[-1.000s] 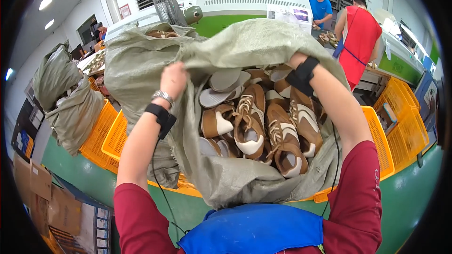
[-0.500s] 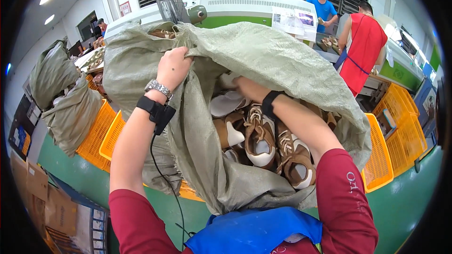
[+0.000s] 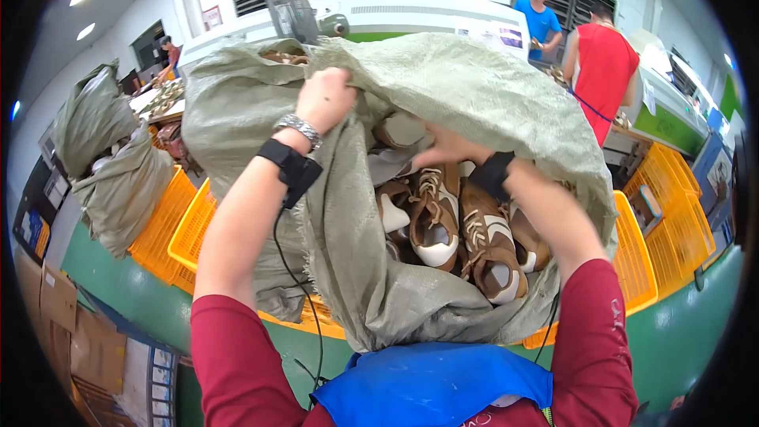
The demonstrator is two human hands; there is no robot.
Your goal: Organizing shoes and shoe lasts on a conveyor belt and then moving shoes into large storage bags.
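A large grey-green woven sack (image 3: 340, 269) gapes in front of me, full of brown sneakers (image 3: 433, 221) with white toes and pale laces. At the far left of its mouth, my left hand (image 3: 328, 99) is closed on the sack's edge, with the fingertips partly hidden by blur. My right hand (image 3: 449, 147) reaches inside with thumb and fingers apart, over the far shoes. Beside its fingers lie a shoe with a pale sole (image 3: 402, 130) and a greyish piece (image 3: 387, 164) that I cannot make out clearly. The sack's raised far side hangs behind this hand.
Orange plastic crates (image 3: 632, 253) stand on both sides of the sack. More filled sacks (image 3: 118, 174) sit at the left. Behind are a fan (image 3: 291, 12) and a long white-and-green machine (image 3: 411, 12). Two people work at the far right, one in a red apron (image 3: 605, 71); another person is far left.
My left hand has shifted right while holding the sack. My right hand has drawn back to the right and spread its fingers. More of the shoes on the right now shows.
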